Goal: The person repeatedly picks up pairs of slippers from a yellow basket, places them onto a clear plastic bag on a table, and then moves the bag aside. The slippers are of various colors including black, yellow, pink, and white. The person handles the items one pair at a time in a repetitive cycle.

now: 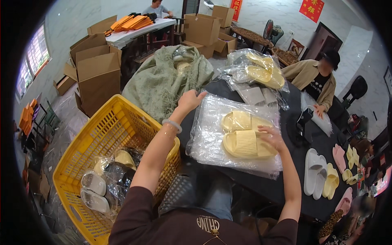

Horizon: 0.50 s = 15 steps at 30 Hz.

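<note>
A pair of pale yellow slippers (239, 141) with ribbed straps lies on a stack of clear plastic bags (206, 141) on the black table (292, 163) in front of me. Whether the slippers are inside the top bag or on it, I cannot tell. My left hand (190, 102), with a pale bracelet at the wrist, is closed at the far left corner of the bags, pinching the plastic edge. Over the heel ends of the slippers, my right hand (272, 138) rests with its fingers stretched out.
Left of me stands a yellow crate (118, 110) holding bagged slippers. A green woven sack (157, 77) bulges beyond it. More bagged yellow slippers (265, 75) lie at the table's far side. Loose grey slippers (313, 173) lie to the right. A co-worker (322, 77) sits across.
</note>
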Available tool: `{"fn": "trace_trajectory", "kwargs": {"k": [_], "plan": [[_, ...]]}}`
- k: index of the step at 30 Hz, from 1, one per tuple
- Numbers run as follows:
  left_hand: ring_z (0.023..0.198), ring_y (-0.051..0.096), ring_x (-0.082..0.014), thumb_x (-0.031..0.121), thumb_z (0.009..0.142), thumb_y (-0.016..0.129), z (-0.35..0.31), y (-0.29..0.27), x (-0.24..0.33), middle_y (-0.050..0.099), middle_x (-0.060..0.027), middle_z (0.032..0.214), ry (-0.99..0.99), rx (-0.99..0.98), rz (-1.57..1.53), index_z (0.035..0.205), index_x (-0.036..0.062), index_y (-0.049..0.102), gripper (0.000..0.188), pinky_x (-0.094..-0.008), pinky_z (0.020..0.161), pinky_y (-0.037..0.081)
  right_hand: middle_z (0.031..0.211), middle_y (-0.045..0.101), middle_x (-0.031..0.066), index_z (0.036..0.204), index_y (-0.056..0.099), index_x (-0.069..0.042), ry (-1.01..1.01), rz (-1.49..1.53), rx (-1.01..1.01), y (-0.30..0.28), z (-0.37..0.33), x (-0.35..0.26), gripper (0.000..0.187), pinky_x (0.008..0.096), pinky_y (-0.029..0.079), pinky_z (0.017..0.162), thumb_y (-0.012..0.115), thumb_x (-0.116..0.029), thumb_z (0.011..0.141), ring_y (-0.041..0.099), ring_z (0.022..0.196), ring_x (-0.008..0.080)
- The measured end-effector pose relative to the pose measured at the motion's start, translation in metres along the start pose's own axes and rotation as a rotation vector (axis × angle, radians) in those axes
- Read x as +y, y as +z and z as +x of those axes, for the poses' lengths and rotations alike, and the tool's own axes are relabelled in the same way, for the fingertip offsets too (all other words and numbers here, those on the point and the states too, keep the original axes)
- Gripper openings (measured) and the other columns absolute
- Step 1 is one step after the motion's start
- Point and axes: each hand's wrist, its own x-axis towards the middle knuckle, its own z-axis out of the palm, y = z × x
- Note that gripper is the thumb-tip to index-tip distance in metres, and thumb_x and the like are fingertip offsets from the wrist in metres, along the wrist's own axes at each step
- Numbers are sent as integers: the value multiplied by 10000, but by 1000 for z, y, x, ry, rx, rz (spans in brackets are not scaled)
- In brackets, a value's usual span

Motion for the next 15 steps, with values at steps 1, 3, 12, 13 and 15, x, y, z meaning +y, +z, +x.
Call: {"fn": "trace_trajectory", "kwargs": {"k": [1,3,12,13,15], "plan": [[741,645,-285,491,880,554,15,5,0,641,-148,730,7,-43,-65,851,-31,635,530,-392,664,480,1230,585,84,1169,585,-63,-64,-148,-8,2,2,-3,413,393,424,970,670,-205,791,560,1091,257],[719,648,-288,465,876,574,36,24,-8,643,-147,709,-25,-110,-337,857,-29,645,499,-393,654,483,1240,575,86,1203,575,-90,-184,-444,-28,15,11,-28,472,408,376,1013,677,-194,754,516,1157,270],[744,615,-397,314,890,572,33,87,-47,647,-204,773,-30,276,-36,812,30,607,297,-477,649,462,1297,523,101,1129,613,-111,-120,-318,-99,36,31,13,399,424,349,1003,672,-174,739,462,1194,312],[756,616,-401,319,896,560,33,90,-52,649,-204,784,-32,282,-34,846,35,601,291,-482,658,461,1296,523,101,1126,615,-111,-129,-293,-110,37,35,15,395,428,347,1001,671,-189,743,461,1193,318],[780,617,-409,327,910,537,31,89,-59,652,-203,806,-39,296,-27,914,44,588,288,-491,674,459,1288,524,106,1128,616,-115,-125,-323,-108,40,41,6,395,434,345,1000,665,-222,751,460,1192,325]]}}
